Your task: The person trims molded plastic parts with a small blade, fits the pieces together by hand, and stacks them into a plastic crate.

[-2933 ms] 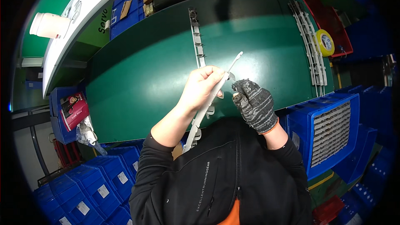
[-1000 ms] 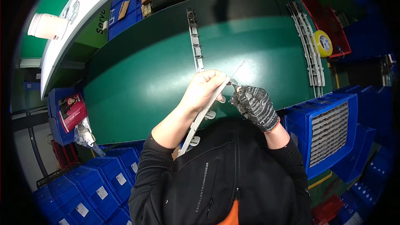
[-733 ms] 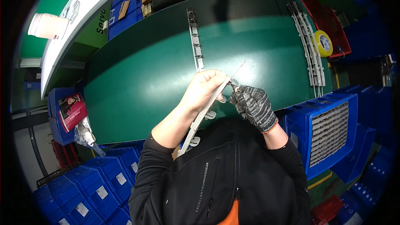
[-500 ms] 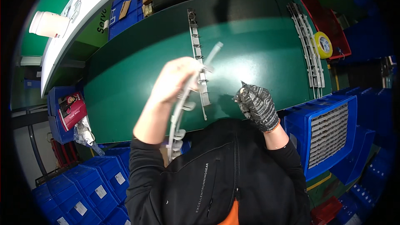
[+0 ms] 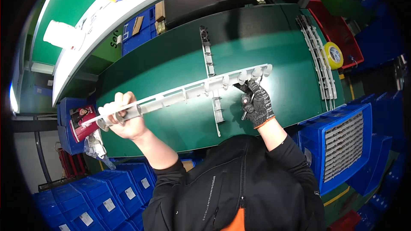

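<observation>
My bare left hand grips the left end of a long pale strip with rounded tabs along it. The strip is held up over the green table and slants up to the right. My right hand, in a dark grey knitted glove with an orange cuff, is closed just below the strip's right part. A dark pointed piece and a thin metallic bit show at its fingers, too small to name. Whether this hand touches the strip I cannot tell. A second, similar strip lies lengthwise on the table, partly hidden behind the raised one.
Several strips lie along the table's right side, beside a yellow tape roll and a red bin. A blue crate of stacked strips stands at the right. Blue bins fill the lower left. A white shelf curves across the upper left.
The strip has swung from steep to nearly level, across the front of me. My left hand has moved left and down to its end; the gloved right hand is now beside its right part.
</observation>
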### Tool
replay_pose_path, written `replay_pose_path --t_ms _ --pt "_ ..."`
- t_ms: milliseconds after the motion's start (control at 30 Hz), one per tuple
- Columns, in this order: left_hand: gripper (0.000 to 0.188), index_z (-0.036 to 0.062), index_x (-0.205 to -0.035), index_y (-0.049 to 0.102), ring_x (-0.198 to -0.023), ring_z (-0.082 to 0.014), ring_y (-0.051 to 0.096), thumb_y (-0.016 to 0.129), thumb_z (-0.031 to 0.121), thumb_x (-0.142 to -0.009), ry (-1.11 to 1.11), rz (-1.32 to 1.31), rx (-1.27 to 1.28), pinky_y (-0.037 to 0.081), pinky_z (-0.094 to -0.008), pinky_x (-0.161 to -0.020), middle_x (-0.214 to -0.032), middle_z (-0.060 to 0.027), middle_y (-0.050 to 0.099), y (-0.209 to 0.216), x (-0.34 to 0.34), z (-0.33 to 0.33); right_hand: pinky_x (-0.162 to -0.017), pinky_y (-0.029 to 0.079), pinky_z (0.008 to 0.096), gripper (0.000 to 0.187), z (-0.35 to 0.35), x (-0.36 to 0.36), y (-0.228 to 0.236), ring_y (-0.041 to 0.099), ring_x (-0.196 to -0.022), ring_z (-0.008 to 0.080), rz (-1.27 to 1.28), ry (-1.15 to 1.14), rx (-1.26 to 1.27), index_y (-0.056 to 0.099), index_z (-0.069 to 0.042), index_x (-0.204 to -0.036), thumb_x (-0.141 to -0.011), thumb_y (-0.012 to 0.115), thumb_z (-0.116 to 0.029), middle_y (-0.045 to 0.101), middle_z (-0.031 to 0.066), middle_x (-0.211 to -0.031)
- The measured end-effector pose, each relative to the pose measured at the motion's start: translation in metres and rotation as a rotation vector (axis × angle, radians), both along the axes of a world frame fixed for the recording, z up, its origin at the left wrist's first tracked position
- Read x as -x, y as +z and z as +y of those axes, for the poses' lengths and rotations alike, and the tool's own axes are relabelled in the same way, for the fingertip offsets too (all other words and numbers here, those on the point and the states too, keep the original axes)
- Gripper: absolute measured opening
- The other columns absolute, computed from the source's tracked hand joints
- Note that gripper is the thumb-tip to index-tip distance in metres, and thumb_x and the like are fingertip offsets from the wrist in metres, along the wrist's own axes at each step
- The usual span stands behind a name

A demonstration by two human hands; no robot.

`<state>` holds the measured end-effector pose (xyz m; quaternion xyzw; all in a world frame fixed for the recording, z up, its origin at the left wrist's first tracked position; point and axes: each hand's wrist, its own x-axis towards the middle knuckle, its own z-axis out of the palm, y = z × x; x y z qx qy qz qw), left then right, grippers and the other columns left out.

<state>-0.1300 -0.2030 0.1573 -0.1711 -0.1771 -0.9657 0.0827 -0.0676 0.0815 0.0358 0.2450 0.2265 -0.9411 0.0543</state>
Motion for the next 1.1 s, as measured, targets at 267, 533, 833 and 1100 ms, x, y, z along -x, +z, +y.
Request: replay_pose_path --t_ms 267,533,833,1100 --pt "0.031 0.0077 -0.077 0.056 -0.080 -0.0201 0.045 0.046 0.035 -0.086 -0.233 -0.108 0.579 0.037 -0.0338 -0.074 -0.094 -0.0090 0.054 -0.089 -0.001 -0.034 -0.039 0.039 0.0213 0.010 0.054 0.000 0.026 0.049 -0.047 0.0114 0.037 -0.464 -0.307 0.053 -0.006 -0.082 -0.081 0.059 -0.013 0.055 0.0038 -0.068" --pt "0.059 -0.0071 -0.110 0.052 -0.094 -0.0253 0.055 0.037 0.046 -0.089 -0.926 0.099 1.197 0.041 -0.0361 -0.086 -0.106 -0.0192 0.057 -0.083 0.006 0.064 -0.041 0.041 0.0235 0.011 0.021 -0.001 0.060 0.053 -0.049 0.0119 0.142 0.002 -0.524 0.055 0.003 -0.089 -0.079 0.056 -0.002 0.058 0.0067 -0.072" --pt "0.043 -0.0017 -0.089 0.052 -0.037 -0.0144 0.050 0.039 0.039 -0.089 -0.998 -0.526 0.842 0.040 -0.0223 -0.031 -0.068 -0.0097 0.057 -0.085 -0.028 0.130 -0.062 0.045 0.0365 0.023 0.018 -0.007 0.059 0.058 -0.069 0.0290 0.359 0.129 -1.621 0.058 -0.001 -0.089 -0.084 0.052 -0.023 0.060 0.0147 -0.078" --pt "0.034 0.0000 -0.092 0.050 -0.039 -0.0139 0.050 0.048 0.033 -0.084 -0.734 -0.508 0.834 0.041 -0.0229 -0.031 -0.069 -0.0059 0.053 -0.087 -0.022 0.120 -0.061 0.045 0.0357 0.010 0.000 -0.032 0.048 0.057 -0.068 0.0292 0.686 0.139 -1.901 0.060 -0.003 -0.081 -0.077 0.056 -0.011 0.059 0.0125 -0.076"
